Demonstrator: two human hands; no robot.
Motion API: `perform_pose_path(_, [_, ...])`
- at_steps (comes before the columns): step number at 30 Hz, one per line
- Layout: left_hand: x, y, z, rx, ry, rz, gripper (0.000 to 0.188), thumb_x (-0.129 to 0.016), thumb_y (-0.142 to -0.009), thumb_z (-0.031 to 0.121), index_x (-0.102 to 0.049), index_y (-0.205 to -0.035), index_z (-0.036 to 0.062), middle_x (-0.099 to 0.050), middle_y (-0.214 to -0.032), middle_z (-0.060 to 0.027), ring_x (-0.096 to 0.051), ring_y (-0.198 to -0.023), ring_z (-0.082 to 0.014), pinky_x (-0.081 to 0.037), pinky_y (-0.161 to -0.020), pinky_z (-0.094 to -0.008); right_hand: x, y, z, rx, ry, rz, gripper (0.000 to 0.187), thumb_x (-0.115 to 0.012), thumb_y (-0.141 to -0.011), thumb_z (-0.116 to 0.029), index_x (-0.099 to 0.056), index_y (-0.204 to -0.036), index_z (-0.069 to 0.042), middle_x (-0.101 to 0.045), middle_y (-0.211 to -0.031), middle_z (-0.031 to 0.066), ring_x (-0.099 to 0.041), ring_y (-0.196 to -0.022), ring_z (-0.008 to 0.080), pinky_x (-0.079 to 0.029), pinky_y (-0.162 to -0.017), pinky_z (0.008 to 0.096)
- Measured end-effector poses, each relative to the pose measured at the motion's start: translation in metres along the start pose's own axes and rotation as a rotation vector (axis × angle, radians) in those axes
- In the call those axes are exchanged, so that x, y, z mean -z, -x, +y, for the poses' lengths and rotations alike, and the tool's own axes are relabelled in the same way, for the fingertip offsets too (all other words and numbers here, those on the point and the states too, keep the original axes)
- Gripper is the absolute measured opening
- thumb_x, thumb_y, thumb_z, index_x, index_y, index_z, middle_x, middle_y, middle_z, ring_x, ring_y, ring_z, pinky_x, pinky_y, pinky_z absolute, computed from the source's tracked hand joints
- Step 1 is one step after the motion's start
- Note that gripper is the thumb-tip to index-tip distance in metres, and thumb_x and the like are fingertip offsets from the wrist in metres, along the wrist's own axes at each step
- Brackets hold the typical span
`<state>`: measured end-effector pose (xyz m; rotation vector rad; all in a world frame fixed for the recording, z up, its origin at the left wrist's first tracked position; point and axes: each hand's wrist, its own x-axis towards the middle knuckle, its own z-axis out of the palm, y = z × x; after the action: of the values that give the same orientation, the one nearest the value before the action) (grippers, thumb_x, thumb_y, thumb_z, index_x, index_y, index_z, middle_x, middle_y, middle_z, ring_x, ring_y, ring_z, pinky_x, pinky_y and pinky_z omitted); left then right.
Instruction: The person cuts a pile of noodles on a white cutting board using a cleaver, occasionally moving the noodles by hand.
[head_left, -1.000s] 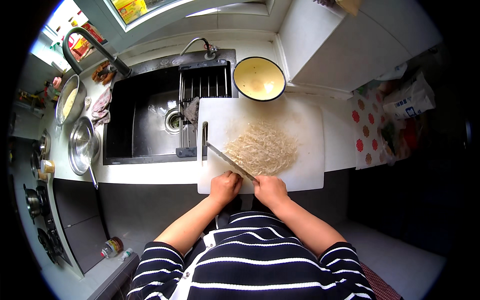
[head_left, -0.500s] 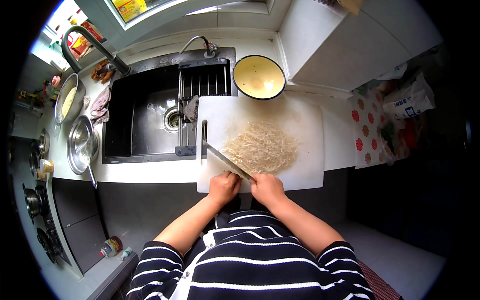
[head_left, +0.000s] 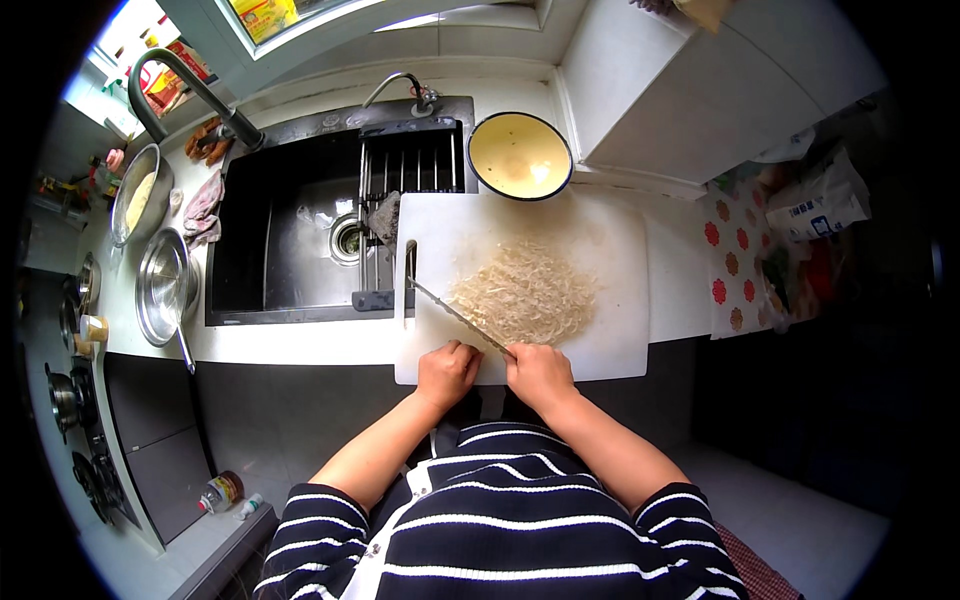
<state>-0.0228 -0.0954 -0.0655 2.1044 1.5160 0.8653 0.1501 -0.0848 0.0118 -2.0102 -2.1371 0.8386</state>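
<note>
My right hand [head_left: 540, 376] is wrapped round the handle of a kitchen knife [head_left: 456, 315]. Its blade slants away to the left, with the tip near the slot of the white cutting board [head_left: 620, 290]. Beyond the knife, a loose heap of pale, finely cut shreds [head_left: 530, 297] covers the middle of the board. At the board's near edge my left hand [head_left: 448, 372] is closed, knuckles up; whatever its fingers may hold is hidden. It lies left of the knife handle, a small gap from my right hand.
A cream enamel bowl [head_left: 519, 156] stands behind the board. Left of it is a black sink [head_left: 290, 230] with a drying rack [head_left: 410, 165] and faucet [head_left: 185, 85]. Metal bowls [head_left: 163, 285] sit further left. White cupboards [head_left: 690, 90] rise at the right, beside a flowered cloth [head_left: 735, 260].
My right hand has shifted slightly right, and the knife blade has tilted so it looks thinner. My left hand stays almost in place, and the heap of shreds looks the same.
</note>
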Motion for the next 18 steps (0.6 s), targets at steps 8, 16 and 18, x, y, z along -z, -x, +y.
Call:
perform_pose_path(8, [0.003, -0.001, 0.003, 0.014, 0.034, 0.023, 0.008, -0.072, -0.076, 0.011, -0.064, -0.076, 0.0091, -0.061, -0.068, -0.0087, -0.061, -0.057, -0.0285, -0.048, -0.050, -0.0377, -0.005, -0.001, 0.003, 0.030, 0.043, -0.029, 0.016, -0.058, -0.085, -0.020, -0.070, -0.082, -0.010, -0.068, -0.079, 0.0160, -0.065, -0.074, 0.0376, -0.052, -0.068, 0.0484])
perform_pose_path(16, [0.005, 0.003, 0.002, 0.085, 0.030, 0.022, 0.007, -0.072, -0.076, 0.011, -0.066, -0.078, 0.0087, -0.061, -0.068, -0.0096, -0.062, -0.058, -0.0291, -0.049, -0.051, -0.0381, 0.006, -0.002, 0.001, 0.051, 0.009, -0.006, 0.016, -0.059, -0.084, -0.021, -0.071, -0.084, -0.011, -0.068, -0.079, 0.0156, -0.066, -0.075, 0.0364, -0.052, -0.068, 0.0473])
perform_pose_path(18, [0.006, 0.003, 0.004, 0.083, 0.031, 0.034, 0.006, -0.072, -0.076, 0.011, -0.067, -0.078, 0.0089, -0.062, -0.069, -0.0098, -0.062, -0.059, -0.0294, -0.049, -0.052, -0.0384, 0.002, -0.004, 0.001, 0.084, 0.007, -0.019, 0.015, -0.059, -0.084, -0.021, -0.071, -0.085, -0.011, -0.068, -0.079, 0.0154, -0.066, -0.075, 0.0361, -0.052, -0.068, 0.0470])
